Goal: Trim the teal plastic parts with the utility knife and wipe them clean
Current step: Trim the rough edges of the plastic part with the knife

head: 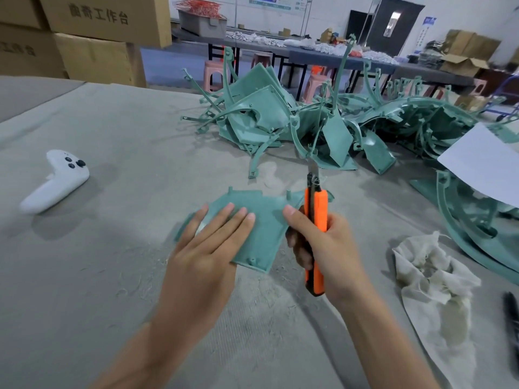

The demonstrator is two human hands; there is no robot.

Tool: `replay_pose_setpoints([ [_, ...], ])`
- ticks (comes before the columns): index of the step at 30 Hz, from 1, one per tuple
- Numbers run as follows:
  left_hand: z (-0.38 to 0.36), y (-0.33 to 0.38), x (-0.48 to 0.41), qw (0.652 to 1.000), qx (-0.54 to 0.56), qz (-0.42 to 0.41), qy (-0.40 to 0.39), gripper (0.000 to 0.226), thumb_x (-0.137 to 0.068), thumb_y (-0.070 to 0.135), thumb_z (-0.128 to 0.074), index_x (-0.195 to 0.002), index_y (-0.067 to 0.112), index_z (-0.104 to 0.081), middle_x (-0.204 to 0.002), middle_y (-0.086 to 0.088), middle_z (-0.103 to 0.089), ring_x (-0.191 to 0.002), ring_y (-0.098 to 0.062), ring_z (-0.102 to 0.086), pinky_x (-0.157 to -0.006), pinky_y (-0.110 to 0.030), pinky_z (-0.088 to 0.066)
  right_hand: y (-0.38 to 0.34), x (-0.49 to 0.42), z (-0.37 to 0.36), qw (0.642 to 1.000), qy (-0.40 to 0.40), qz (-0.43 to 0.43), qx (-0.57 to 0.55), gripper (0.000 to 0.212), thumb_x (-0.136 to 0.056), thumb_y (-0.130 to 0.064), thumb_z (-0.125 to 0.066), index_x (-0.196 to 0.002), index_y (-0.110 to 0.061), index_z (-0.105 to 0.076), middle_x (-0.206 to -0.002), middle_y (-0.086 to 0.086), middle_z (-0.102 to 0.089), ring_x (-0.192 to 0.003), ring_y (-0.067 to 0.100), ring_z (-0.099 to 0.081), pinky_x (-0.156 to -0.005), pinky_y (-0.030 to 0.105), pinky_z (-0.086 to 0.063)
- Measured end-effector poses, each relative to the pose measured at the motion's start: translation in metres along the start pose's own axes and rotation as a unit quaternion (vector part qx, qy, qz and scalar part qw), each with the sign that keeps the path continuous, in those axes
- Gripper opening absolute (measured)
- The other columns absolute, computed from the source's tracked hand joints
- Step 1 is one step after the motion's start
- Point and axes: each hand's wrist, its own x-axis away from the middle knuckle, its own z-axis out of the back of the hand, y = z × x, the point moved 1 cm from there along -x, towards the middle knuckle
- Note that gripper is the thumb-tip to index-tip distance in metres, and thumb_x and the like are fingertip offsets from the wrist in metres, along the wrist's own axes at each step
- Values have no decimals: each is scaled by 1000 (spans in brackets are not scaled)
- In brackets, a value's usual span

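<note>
Pressing the part (pixel 266 234) flat with straight fingers (pixel 222 223), the left hand (pixel 202 256) anchors it; beside the part the right hand (pixel 337 248) grips the knife (pixel 318 214), best drawn away from them.

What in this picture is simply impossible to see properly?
Head view only:
- Flat teal plastic panel: its near-left part lies under the left hand.
- Orange utility knife: the right hand hides its mid-handle; the blade tip blends into the teal pile behind.
- Black object: cut off by the right edge.
- White paper sheet: hides whatever lies beneath.
</note>
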Motion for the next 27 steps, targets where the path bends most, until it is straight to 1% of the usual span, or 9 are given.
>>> replay_pose_setpoints([
  [3,-2,8,0,999,-6,15,-49,59,-75,4,-40,-134,4,-51,-132,-9,-59,-126,-27,-51,-106,-44,-34,2,3,-3,1000,-11,15,-15,37,-93,-32,-64,-57,-23,-61,-47,-5,-52,-35,11,-33,-38,22,-27],
  [7,-3,11,-1,998,2,60,-6,56,-67,-8,-48,-121,-4,-63,-122,-14,-64,-117,-25,-50,-103,-33,-33,3,6,-9,996,-91,18,2,37,-89,-54,-61,-80,-21,-73,-60,1,-62,-38,8,-38,-39,19,-30],
  [10,2,7,-2,996,8,87,23,59,-62,-15,-50,-118,-3,-66,-123,-11,-62,-115,-28,-50,-103,-29,-32,6,4,-3,992,-38,57,106,60,-81,-72,-47,-74,-16,-68,-49,-9,-48,-41,2,-37,-44,20,-29],
  [13,4,3,-2,995,28,79,46,53,-71,-11,-41,-117,-2,-66,-125,-6,-56,-115,-28,-53,-100,-31,-40,9,9,-2,953,-13,120,276,77,-79,-84,-32,-67,-12,-59,-47,-3,-40,-43,8,-34,-45,24,-27],
  [15,3,1,-2,995,44,80,48,52,-74,-6,-38,-117,-2,-67,-125,-5,-57,-117,-21,-54,-100,-28,-41,12,13,-3,922,-3,135,362,72,-81,-83,-29,-63,-16,-48,-50,1,-41,-46,14,-36,-48,30,-30],
  [17,3,0,-1,993,65,87,47,53,-74,-3,-36,-117,-1,-67,-125,-3,-56,-121,-10,-50,-104,-24,-38,12,14,-3,904,15,143,403,61,-83,-79,-31,-61,-22,-35,-46,-2,-35,-46,17,-35,-48,31,-26],
  [19,4,-1,0,993,72,83,46,53,-74,-3,-36,-118,0,-66,-126,-3,-56,-122,-6,-46,-105,-20,-35,10,13,-3,889,29,147,432,59,-82,-78,-31,-62,-23,-32,-45,-3,-32,-46,18,-36,-48,33,-26],
  [21,4,0,0,995,65,68,45,52,-75,-3,-36,-118,0,-66,-126,-3,-55,-121,-7,-47,-106,-19,-34,9,11,-2,878,47,148,452,60,-81,-79,-29,-63,-21,-32,-45,-3,-31,-46,19,-37,-48,36,-26],
  [27,6,2,1,998,45,41,34,53,-73,-4,-35,-116,-2,-66,-121,-10,-64,-115,-26,-58,-104,-25,-37,12,1,7,856,103,133,489,65,-82,-82,-26,-62,-21,-35,-44,-2,-32,-46,22,-39,-47,36,-26],
])
